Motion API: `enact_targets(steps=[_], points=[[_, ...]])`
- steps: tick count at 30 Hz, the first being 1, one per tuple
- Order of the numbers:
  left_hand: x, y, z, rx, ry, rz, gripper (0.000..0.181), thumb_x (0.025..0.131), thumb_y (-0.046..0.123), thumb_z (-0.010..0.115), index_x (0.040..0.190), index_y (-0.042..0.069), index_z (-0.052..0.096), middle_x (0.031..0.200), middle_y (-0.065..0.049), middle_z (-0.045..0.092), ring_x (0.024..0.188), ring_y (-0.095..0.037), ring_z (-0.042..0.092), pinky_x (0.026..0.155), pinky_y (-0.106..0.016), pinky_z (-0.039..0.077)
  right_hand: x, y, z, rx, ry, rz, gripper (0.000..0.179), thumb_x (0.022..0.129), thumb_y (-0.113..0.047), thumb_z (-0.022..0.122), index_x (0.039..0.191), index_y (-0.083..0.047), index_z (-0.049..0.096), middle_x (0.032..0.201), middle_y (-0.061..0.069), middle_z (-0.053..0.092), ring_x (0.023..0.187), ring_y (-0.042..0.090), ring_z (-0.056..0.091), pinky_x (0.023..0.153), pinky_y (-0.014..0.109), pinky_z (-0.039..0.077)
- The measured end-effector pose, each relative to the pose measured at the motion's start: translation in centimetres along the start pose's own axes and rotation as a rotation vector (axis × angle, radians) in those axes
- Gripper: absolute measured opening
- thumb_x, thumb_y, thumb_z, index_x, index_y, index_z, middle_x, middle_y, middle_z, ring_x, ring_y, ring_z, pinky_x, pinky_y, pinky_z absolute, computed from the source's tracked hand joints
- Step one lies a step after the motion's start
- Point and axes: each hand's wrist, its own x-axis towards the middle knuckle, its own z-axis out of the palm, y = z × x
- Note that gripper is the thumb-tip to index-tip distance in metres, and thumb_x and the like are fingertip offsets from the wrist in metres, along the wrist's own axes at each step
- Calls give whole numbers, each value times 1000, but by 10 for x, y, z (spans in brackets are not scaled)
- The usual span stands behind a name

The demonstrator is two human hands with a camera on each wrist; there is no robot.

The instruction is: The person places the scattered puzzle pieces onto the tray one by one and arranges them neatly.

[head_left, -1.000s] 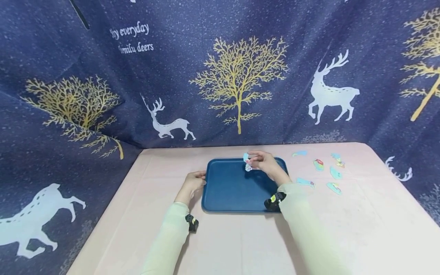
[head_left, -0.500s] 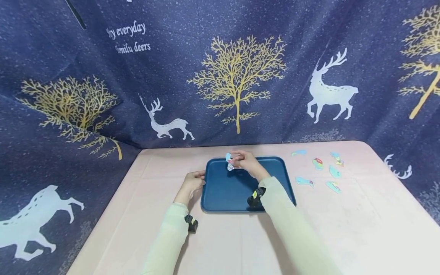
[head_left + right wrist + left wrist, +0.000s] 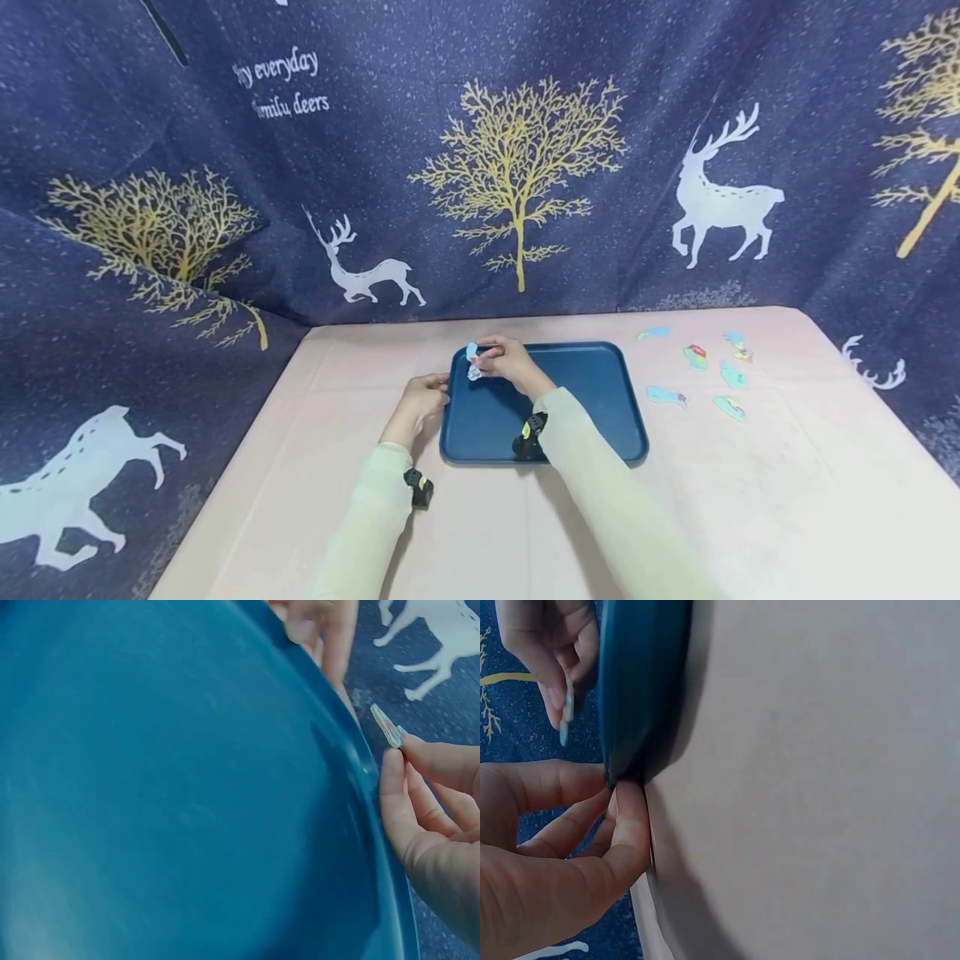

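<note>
In the head view, a blue rectangular tray [image 3: 573, 383] lies on the table. My left hand [image 3: 422, 402] is at its left side; the left wrist view has the thumb and fingertips [image 3: 632, 806] pinching the rim. Over the tray's back left corner, my right hand [image 3: 512, 365] pinches a small flat cutout piece [image 3: 472, 351], light blue and white with a touch of red. The right wrist view catches this thin piece [image 3: 385, 726] nearly edge-on between thumb and fingertips. Its printed picture is too small to make out.
Right of the tray, several similar colourful cutout pieces [image 3: 695, 357] lie scattered on the pale pink tablecloth [image 3: 795, 467]. Behind the table hangs a dark blue curtain [image 3: 585, 275] printed with deer and trees.
My right hand has moved left across the tray with the cutout piece, from the back right part to the back left corner. The left hand stays at the rim.
</note>
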Motion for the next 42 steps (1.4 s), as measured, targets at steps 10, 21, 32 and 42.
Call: enact_targets(steps=[10, 21, 32, 42], points=[[2, -2, 2, 10, 13, 2, 54, 75, -17, 52, 126, -2, 61, 90, -7, 61, 74, -13, 56, 58, -15, 48, 2, 13, 17, -54, 47, 15, 43, 86, 11, 62, 127, -2, 59, 90, 16, 67, 82, 24, 68, 74, 33, 61], [8, -5, 3, -18, -6, 63, 54, 70, -18, 51, 120, -1, 66, 80, -7, 59, 66, -14, 52, 54, -19, 46, 7, 10, 22, -177, 79, 13, 42, 83, 12, 64, 123, 0, 61, 76, 11, 65, 70, 20, 67, 66, 30, 61], [-4, 5, 4, 15, 12, 8, 54, 75, -18, 51, 126, -2, 61, 90, -8, 59, 75, -14, 51, 56, -14, 45, 6, 8, 23, -258, 83, -2, 41, 85, 7, 63, 126, -1, 62, 66, 3, 56, 64, 14, 61, 64, 27, 60], [1, 2, 0, 10, 24, 0, 54, 75, -17, 53, 126, -1, 61, 87, -6, 55, 70, -11, 50, 55, -15, 44, 9, 10, 22, -245, 68, -40, 40, 86, 5, 64, 126, 0, 61, 71, 5, 61, 66, 15, 64, 62, 27, 60]])
